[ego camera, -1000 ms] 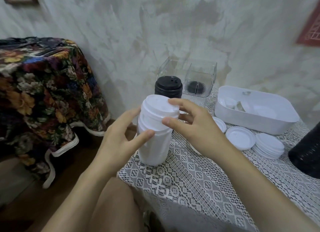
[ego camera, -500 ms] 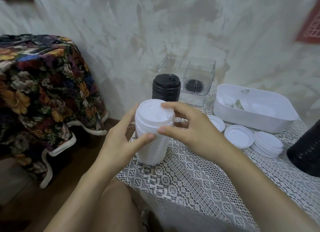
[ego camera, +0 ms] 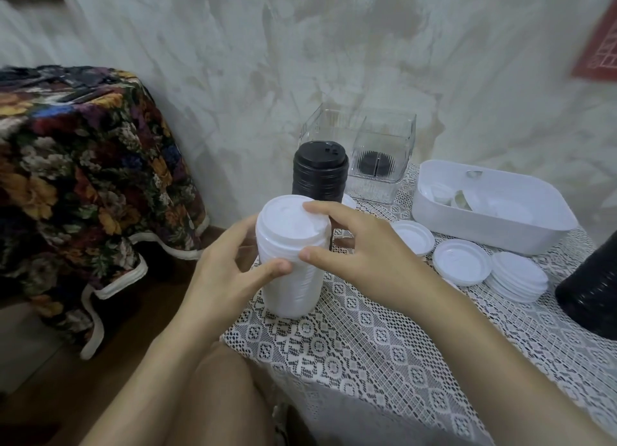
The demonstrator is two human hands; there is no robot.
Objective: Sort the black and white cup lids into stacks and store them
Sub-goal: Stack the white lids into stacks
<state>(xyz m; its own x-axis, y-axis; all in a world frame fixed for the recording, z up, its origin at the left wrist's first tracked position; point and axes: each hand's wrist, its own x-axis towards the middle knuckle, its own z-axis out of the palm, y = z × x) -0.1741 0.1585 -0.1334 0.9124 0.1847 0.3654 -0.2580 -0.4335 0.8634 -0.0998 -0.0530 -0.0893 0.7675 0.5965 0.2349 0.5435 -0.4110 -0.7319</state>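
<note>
A tall stack of white lids (ego camera: 293, 278) stands near the table's left corner. My left hand (ego camera: 227, 272) grips its side, thumb across the front. My right hand (ego camera: 360, 248) pinches the upper lids, forefinger on the top rim and thumb on the side. Just behind stands a tall stack of black lids (ego camera: 320, 172). Loose white lids lie to the right: one (ego camera: 414, 237), another (ego camera: 462, 265), and a short pile (ego camera: 519, 280). A white tub (ego camera: 484, 232) holds more white lids.
Two clear square containers (ego camera: 380, 165) stand against the wall; the right one holds black lids. A black object (ego camera: 591, 292) sits at the right edge. The table has a lace cloth (ego camera: 384, 345). To the left stands furniture under a floral cloth (ego camera: 83, 178).
The white stack has sunk slightly under my hands. Both hands keep their hold on it, and my right fingers have shifted a little on the top lids.
</note>
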